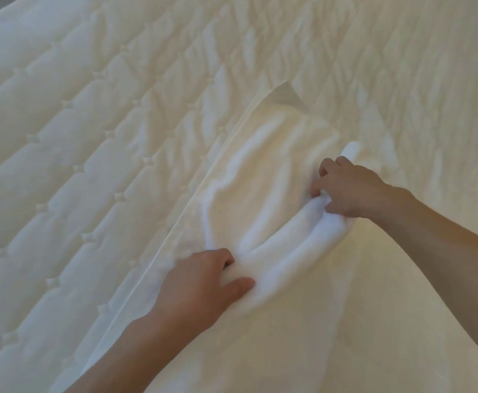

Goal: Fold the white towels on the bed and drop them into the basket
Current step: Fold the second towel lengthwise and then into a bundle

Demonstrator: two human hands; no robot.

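A white towel [272, 171] lies rumpled on the quilted bed [70, 154], stretching from the middle of the view toward the lower right. My left hand [201, 282] grips a bunched fold of the towel at its near left part, thumb on top. Farther right, my right hand [348, 191] pinches the same raised fold with curled fingers. Between the two hands the fold stands up as a thick ridge [286, 245]. No basket shows in this view.
The quilted mattress fills the view to the left and the back. A long straight hem of the towel [192, 194] runs diagonally from upper right to lower left. A small turned-up corner [284, 93] sits at the towel's far end.
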